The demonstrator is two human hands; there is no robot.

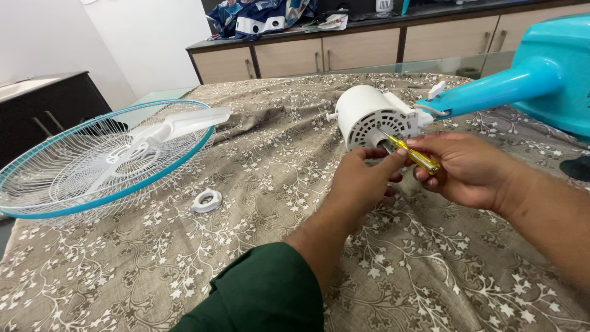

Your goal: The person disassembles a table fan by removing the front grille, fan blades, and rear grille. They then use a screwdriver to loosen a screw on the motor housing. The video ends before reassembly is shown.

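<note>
The right hand (467, 169) has its grip closed round a slim screwdriver (413, 152) with a clear yellow plastic handle, its metal tip set into the slotted back of the round white plastic motor housing (369, 117). The left hand (364, 179) curls closed just under that tip, fingertips pinched beside the housing. The housing lies on a bed under a brown, white-flowered cloth (258, 166), joined to a glossy turquoise stand (522, 86); well apart to the left lie a wire grille (67, 178) and a small white ring (207, 200).
</note>
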